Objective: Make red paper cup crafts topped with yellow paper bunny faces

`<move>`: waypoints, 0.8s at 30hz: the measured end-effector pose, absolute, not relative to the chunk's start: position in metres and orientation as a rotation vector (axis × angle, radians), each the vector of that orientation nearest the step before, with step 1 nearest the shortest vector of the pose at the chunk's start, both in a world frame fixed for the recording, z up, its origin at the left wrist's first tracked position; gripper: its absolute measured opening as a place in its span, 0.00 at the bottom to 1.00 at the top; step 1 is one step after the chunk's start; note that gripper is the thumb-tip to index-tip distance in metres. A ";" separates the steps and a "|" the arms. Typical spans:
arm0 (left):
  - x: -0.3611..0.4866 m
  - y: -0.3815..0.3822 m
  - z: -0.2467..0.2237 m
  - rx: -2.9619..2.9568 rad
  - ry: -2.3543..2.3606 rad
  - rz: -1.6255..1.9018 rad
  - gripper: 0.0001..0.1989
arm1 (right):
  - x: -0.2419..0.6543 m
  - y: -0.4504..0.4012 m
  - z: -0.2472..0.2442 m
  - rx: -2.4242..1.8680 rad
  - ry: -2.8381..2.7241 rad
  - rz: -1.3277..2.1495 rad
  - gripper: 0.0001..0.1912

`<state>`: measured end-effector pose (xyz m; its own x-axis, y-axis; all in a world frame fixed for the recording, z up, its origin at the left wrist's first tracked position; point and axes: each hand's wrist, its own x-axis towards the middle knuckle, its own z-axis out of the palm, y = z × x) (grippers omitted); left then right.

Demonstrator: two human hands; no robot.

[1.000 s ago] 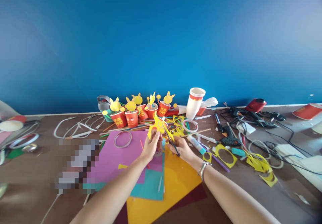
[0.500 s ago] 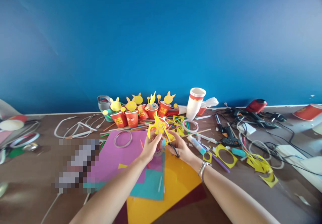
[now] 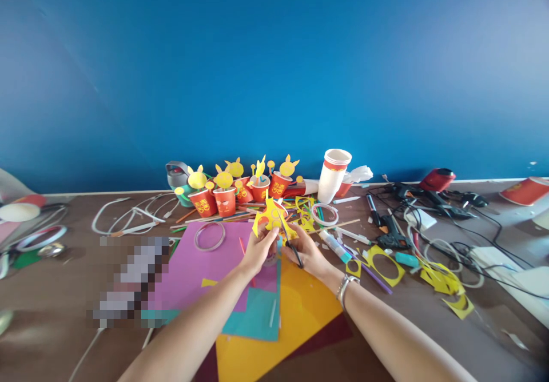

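Observation:
My left hand [image 3: 261,250] pinches a yellow paper piece [image 3: 262,219] with jagged cut edges, held up above the table. In my right hand [image 3: 309,251] is a pair of scissors [image 3: 293,249] with dark handles. Their blades point up and to the left, against the paper's right side; how far apart the blades are is hard to tell. Under my hands lie purple paper [image 3: 184,273], teal paper [image 3: 257,313] and orange-yellow paper [image 3: 300,307]. Just beyond stand several red paper cups [image 3: 224,206] with yellow eared paper figures [image 3: 286,167] on them.
A white cup stack [image 3: 331,179] stands at the back by the blue wall. On the right lie yellow paper scraps [image 3: 401,276], a glue stick [image 3: 338,250], black glue guns [image 3: 391,236] and tangled cables. A tape roll [image 3: 210,249] rests on the purple paper; white cables [image 3: 132,222] lie left.
The yellow paper has turned and shifted slightly in my left hand. The scissors have moved a little to the left with my right hand.

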<state>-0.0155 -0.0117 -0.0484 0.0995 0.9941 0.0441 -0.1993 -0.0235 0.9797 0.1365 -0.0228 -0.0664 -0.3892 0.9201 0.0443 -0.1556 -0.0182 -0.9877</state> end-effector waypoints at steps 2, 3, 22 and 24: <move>-0.015 -0.012 -0.048 1.133 0.965 1.241 0.19 | 0.136 -0.022 -0.068 -0.860 -1.375 1.554 0.37; -0.015 -0.011 -0.048 1.132 0.963 1.240 0.19 | 0.136 -0.022 -0.068 -0.858 -1.375 1.552 0.37; -0.018 -0.011 -0.046 1.141 0.970 1.211 0.20 | 0.140 -0.024 -0.059 -0.892 -1.362 1.528 0.34; -0.018 -0.011 -0.047 1.153 0.964 1.204 0.20 | 0.140 -0.024 -0.059 -0.898 -1.368 1.526 0.33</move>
<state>-0.0180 -0.0108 -0.0466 0.1351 0.9902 0.0351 -0.1826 -0.0099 0.9831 0.1399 -0.0239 -0.0587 -0.3578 0.9331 0.0371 -0.1391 -0.0139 -0.9902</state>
